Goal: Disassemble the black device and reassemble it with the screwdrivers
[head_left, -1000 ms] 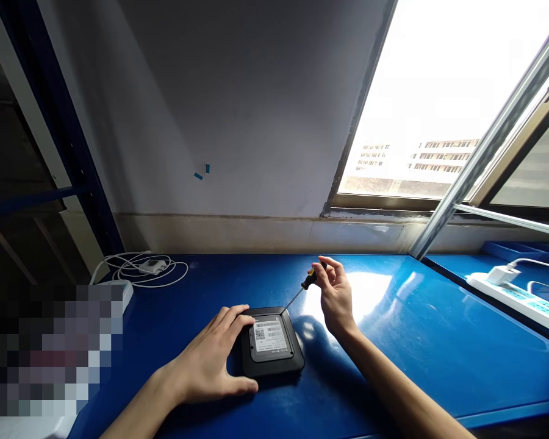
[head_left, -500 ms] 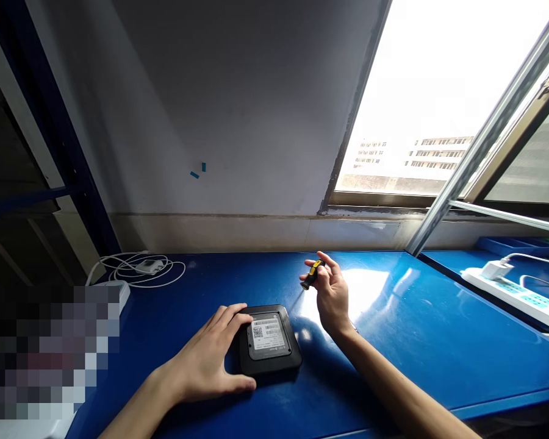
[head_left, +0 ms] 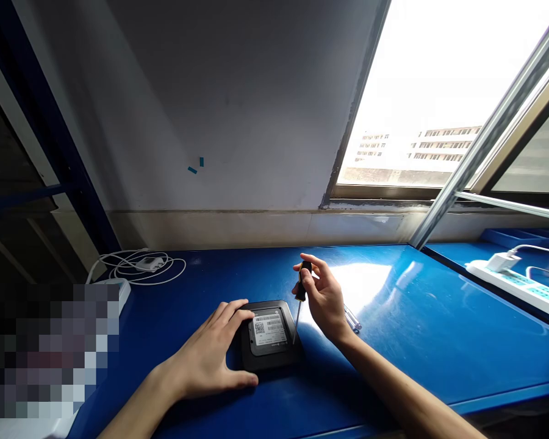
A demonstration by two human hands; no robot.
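Note:
A black square device (head_left: 269,361) with a white printed label lies on the blue table. My left hand (head_left: 210,350) is wrapped round its left side, fingers on the top left edge and thumb at the lower left. A black and yellow screwdriver (head_left: 304,281) is held in the fingers of my right hand (head_left: 324,299). Its thin shaft points down, with the tip at the right part of the device; whether it touches a screw cannot be told. Partly behind my right wrist lies a small shiny metallic or clear object (head_left: 352,319).
A coiled white cable with an adapter (head_left: 150,264) lies at the back left. On the right, a white power strip (head_left: 526,286) with a plug sits beyond a metal post (head_left: 457,177). A blue tray (head_left: 521,236) stands behind it.
My right hand has moved slightly left, and the screwdriver has turned from slanting to nearly upright, its tip now over the device. My left hand has stayed on the device.

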